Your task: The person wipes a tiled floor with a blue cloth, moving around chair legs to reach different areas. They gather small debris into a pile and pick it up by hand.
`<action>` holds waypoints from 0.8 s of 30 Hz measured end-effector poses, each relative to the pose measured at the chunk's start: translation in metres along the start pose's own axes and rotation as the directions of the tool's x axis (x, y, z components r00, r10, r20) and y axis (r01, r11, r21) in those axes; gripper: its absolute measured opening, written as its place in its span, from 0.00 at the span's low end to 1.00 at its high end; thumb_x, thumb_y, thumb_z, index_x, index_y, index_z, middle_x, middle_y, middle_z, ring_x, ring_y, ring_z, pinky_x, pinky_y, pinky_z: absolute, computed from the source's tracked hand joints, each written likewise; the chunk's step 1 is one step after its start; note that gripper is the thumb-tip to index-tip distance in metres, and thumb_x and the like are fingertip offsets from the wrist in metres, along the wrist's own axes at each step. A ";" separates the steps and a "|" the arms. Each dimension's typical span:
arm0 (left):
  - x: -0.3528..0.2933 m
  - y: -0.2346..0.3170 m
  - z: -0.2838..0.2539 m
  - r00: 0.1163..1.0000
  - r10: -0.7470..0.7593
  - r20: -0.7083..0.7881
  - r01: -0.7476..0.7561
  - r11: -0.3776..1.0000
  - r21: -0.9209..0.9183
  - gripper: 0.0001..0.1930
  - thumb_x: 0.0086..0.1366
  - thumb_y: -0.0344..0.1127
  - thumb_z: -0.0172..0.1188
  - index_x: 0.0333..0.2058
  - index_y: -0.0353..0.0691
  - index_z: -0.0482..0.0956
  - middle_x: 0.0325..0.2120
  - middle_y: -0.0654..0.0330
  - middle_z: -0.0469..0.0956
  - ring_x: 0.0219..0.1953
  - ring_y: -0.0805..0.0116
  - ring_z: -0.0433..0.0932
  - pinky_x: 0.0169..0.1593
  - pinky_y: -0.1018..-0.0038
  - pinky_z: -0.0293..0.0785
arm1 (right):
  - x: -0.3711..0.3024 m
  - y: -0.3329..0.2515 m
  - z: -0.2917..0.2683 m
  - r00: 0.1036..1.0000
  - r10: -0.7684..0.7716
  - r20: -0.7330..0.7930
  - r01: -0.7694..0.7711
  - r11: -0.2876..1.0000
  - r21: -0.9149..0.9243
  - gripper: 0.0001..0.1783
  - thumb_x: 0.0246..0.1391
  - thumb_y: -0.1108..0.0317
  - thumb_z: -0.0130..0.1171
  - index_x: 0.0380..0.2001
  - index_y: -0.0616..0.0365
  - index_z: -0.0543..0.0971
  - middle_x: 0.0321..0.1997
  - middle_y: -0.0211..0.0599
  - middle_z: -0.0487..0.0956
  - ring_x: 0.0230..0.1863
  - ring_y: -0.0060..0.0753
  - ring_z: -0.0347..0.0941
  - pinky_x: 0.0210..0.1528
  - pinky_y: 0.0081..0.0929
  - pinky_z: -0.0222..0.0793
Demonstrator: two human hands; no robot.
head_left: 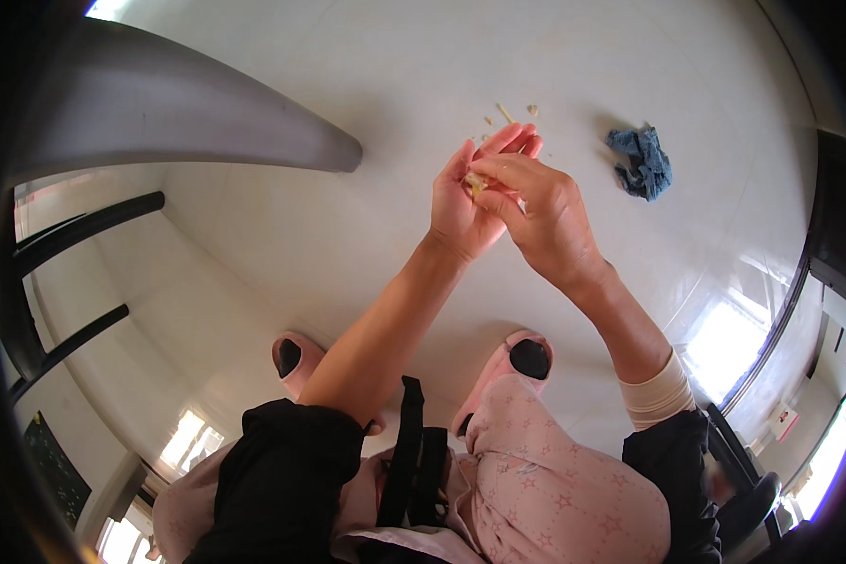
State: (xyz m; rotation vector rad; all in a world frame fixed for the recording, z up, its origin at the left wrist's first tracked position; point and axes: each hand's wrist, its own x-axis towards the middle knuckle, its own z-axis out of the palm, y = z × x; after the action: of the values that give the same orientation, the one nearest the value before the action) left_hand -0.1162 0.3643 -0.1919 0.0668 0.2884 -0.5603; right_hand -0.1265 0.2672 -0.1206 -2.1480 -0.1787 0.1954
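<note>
My left hand (459, 209) is held out palm up over the floor, its fingers stretched out. Small pale yellow scraps (477, 184) lie at its palm. My right hand (556, 224) reaches across from the right, thumb and fingertips pinched on the scraps; its fingers partly cover the left palm. What exactly the scraps are I cannot make out. Just beyond my fingertips, a thin yellow strip (506, 113) and a pale bit (533, 110) lie on the floor with several smaller crumbs.
A crumpled blue-grey cloth (642, 162) lies on the shiny pale floor (423, 56), right of my hands. At the upper left a thick grey rounded beam (226, 108) juts in, with dark bars (89, 230) below it. My feet in pink slippers (536, 350) are beneath my arms.
</note>
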 end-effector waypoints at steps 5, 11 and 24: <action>0.001 0.003 -0.002 0.999 0.003 0.051 -0.001 0.999 -0.040 0.22 0.67 0.40 0.29 0.50 0.32 0.65 0.54 0.52 0.62 0.60 0.58 0.54 0.60 0.67 0.54 | -0.005 0.013 -0.001 0.973 -0.157 -0.170 0.150 0.987 -0.052 0.06 0.41 0.79 0.54 0.26 0.58 0.75 0.26 0.32 0.74 0.27 0.34 0.68 0.28 0.28 0.65; 0.000 0.004 0.003 0.996 -0.020 0.089 0.024 0.999 -0.047 0.22 0.67 0.40 0.30 0.49 0.31 0.66 0.54 0.52 0.62 0.59 0.59 0.56 0.59 0.67 0.57 | -0.006 0.012 -0.007 0.969 -0.059 -0.240 0.031 0.992 -0.119 0.07 0.39 0.78 0.56 0.26 0.57 0.76 0.25 0.32 0.73 0.28 0.35 0.66 0.29 0.28 0.64; -0.002 0.036 -0.014 0.986 0.122 -0.116 -0.130 0.989 -0.069 0.21 0.66 0.38 0.34 0.48 0.25 0.64 0.51 0.49 0.63 0.56 0.56 0.60 0.58 0.68 0.61 | 0.027 0.078 -0.021 0.960 0.053 -0.277 -0.147 0.933 -0.328 0.14 0.43 0.69 0.60 0.35 0.60 0.76 0.32 0.35 0.74 0.36 0.33 0.67 0.36 0.28 0.65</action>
State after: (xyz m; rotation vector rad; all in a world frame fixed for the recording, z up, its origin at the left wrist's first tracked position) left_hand -0.1020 0.3972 -0.2055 0.0418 0.4115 -0.4198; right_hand -0.0919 0.2130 -0.1766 -2.5112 0.0589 -0.0722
